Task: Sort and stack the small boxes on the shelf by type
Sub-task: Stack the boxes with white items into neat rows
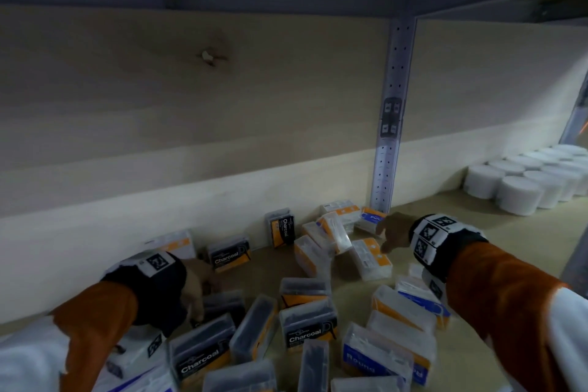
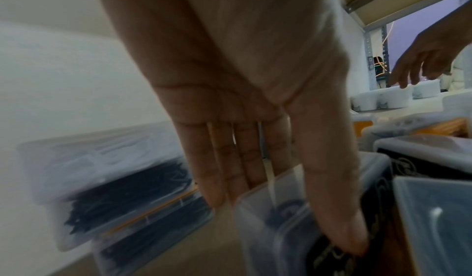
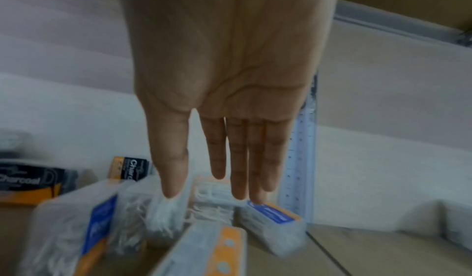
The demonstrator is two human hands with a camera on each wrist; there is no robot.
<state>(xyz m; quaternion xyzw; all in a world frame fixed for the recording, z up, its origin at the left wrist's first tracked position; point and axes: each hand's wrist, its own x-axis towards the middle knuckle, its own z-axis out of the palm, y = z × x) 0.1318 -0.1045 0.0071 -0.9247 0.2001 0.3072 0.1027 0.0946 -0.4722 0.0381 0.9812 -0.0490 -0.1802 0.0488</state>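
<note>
scattered small boxes [image 1: 308, 325] on shelf [image 1: 477, 344], both hands reaching in

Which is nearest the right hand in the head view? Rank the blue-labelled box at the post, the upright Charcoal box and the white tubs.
From the right hand:
1. Blue-labelled box, at the fingertips.
2. Upright Charcoal box, leftward against the back wall.
3. White tubs, far right.

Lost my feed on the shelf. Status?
Left hand open, fingers on a Charcoal box. Right hand open over white boxes. Boxes still jumbled, nothing stacked.
</note>
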